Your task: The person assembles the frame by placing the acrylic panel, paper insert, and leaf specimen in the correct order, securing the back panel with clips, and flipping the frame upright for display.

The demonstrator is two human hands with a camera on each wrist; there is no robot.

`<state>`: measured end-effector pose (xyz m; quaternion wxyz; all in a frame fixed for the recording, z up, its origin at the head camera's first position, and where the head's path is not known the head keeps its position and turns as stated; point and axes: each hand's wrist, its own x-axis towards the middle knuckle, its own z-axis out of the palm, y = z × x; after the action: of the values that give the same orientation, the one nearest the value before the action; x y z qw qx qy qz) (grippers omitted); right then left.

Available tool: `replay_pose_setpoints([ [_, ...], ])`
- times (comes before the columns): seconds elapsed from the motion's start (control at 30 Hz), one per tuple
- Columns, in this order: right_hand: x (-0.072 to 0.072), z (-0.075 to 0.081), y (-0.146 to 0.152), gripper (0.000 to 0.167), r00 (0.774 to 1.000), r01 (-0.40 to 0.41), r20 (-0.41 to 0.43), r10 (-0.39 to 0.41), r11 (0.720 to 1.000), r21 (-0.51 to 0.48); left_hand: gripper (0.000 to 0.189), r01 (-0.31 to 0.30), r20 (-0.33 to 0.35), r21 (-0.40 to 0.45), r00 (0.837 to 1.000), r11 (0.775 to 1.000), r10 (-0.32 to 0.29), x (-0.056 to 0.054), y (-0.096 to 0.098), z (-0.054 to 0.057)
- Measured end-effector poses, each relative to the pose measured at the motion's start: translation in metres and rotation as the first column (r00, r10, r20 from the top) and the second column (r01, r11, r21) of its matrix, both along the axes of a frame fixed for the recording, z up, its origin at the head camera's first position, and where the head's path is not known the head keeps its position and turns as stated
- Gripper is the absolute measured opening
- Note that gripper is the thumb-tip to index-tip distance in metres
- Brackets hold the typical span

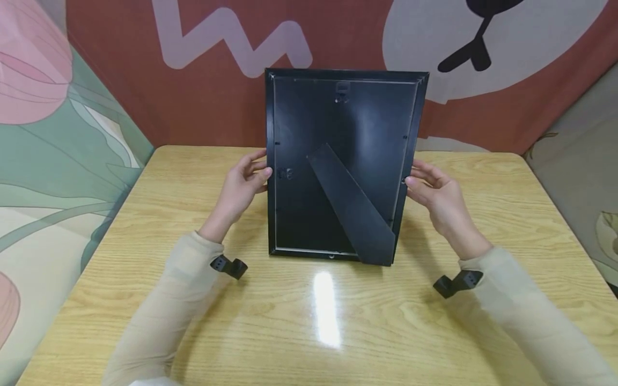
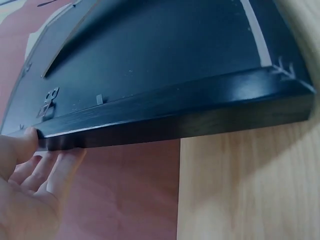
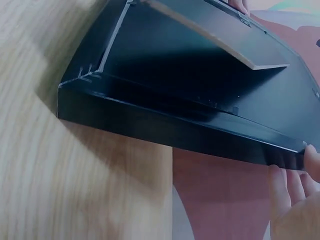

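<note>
A black picture frame [image 1: 309,214] stands upright on the table with its back toward me. Its easel leg [image 1: 354,209] slants from the middle of the backing down to the lower right corner. My left hand [image 1: 243,185] grips the frame's left edge, thumb on the back and fingers behind. On the opposite edge, my right hand [image 1: 436,198] pinches the frame in the same way, at about the same height. Small metal hangers [image 1: 341,96] sit at the top and left of the backing. The frame's front side is hidden.
The frame stands on a light wood-grain table [image 1: 270,332] with rounded far corners. Behind it hangs a red printed cloth [image 1: 207,107], and a floral one [image 1: 96,161] covers the left side. Both sleeves carry small black wrist cameras [image 1: 229,266].
</note>
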<state>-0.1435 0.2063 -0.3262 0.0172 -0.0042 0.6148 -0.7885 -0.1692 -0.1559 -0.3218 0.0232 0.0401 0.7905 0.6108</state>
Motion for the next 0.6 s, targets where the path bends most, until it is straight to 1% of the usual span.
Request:
replay_pose_setpoints([
  [0.07,0.000,0.002,0.001,0.034,1.000,-0.011,-0.007,0.011,1.000,0.018,0.051,0.010,-0.004,-0.003,1.000,1.000,-0.010,-0.001,-0.001,0.002],
  [0.23,-0.002,0.007,0.005,0.063,0.999,-0.033,-0.037,0.036,0.996,0.084,0.053,0.035,-0.017,-0.004,0.999,0.999,-0.035,-0.003,-0.001,0.008],
  [0.3,-0.003,0.008,0.007,0.066,0.998,-0.036,-0.052,0.041,0.995,0.095,0.053,0.044,-0.027,0.003,0.999,0.999,-0.044,-0.005,-0.001,0.009],
  [0.37,-0.004,0.010,0.008,0.060,0.996,-0.036,-0.072,0.043,0.995,0.096,0.054,0.051,-0.036,0.005,0.998,0.999,-0.050,-0.005,0.000,0.011],
  [0.53,-0.007,0.013,0.009,0.034,0.990,-0.030,-0.134,0.040,0.996,0.080,0.053,0.066,-0.058,0.036,0.996,0.997,-0.063,-0.007,0.003,0.014],
  [0.6,-0.008,0.013,0.009,0.033,0.988,-0.025,-0.150,0.036,0.997,0.074,0.052,0.073,-0.073,0.054,0.995,0.996,-0.069,-0.008,0.004,0.015],
])
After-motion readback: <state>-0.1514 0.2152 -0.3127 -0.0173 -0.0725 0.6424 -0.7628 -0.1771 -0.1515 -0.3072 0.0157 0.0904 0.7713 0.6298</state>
